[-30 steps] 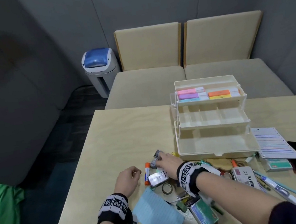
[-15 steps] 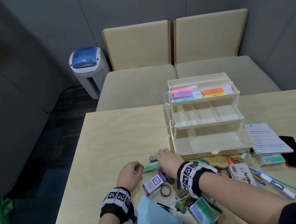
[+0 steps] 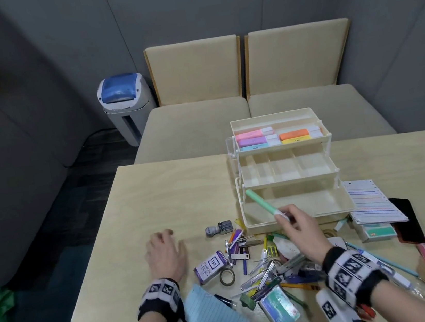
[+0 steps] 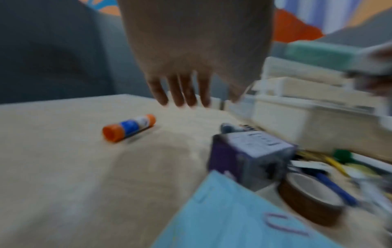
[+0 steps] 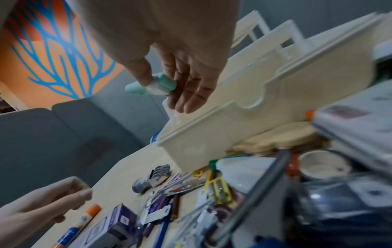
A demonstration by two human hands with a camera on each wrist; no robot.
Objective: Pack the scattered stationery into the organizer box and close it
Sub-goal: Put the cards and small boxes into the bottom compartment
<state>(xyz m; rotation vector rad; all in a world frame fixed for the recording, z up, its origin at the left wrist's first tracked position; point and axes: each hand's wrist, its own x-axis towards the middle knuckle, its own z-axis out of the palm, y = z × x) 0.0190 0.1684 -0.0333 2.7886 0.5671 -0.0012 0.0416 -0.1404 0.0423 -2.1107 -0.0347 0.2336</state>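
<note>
Three tiers of the cream plastic organizer box stand fanned open on the pale wooden table, head view: top tray holds pastel and orange rectangular blocks, middle tray with dividers, bottom bin nearest the person. Right hand hovers over the box's front rim, pinching one end of a mint-green pen-shaped stick; the stick slants up and left over the bottom bin. Left hand sits well left of the box, palm down above the table, fingers spread and relaxed, holding nothing. Just in front of the box lies the clutter: grey date stamp, purple-and-white ink carton, brown tape roll, light-blue lined notepad; a ruled index sheet and black phone sit right of the box. Left wrist view, blurred: left-hand fingers straight and apart above the table, an orange-capped blue-and-white glue stick left of the box, the purple carton and tape roll in front of it. Right wrist view: thumb and fingers clamp the mint-green stick above the box's left front corner; date stamp, glue stick and carton lie on the table below, left of the box.
</note>
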